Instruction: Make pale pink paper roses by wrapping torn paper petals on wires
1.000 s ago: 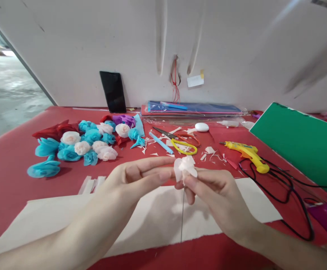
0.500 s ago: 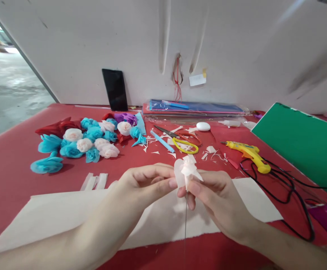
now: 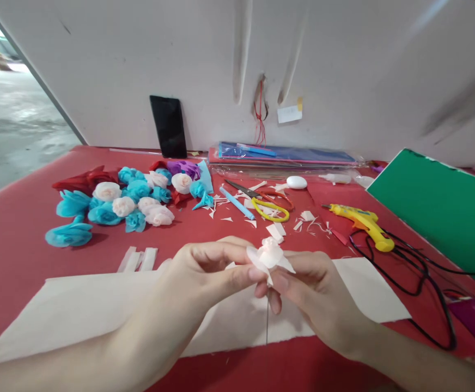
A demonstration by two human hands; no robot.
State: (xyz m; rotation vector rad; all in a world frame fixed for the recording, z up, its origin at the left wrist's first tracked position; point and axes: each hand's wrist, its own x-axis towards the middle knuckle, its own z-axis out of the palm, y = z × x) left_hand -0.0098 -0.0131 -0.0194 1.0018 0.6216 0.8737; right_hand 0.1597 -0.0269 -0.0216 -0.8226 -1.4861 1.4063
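A pale pink paper flower on a thin wire stem is held between both hands at the centre. My left hand pinches a petal at the flower's left side between thumb and fingertips. My right hand grips the flower's base with thumb and fingers, and the wire hangs down below it. Beneath the hands lies a long cream paper sheet. Small cream scraps rest just beyond the flower.
Blue, pink, purple and red paper flowers lie at the left back. Scissors, a blue pen, a white oval object and a yellow glue gun with a black cord lie beyond. A green board is at right.
The flower has tilted and its left petal now lies lower, against the flower's base. My left fingertips have moved slightly right and nearer to my right thumb.
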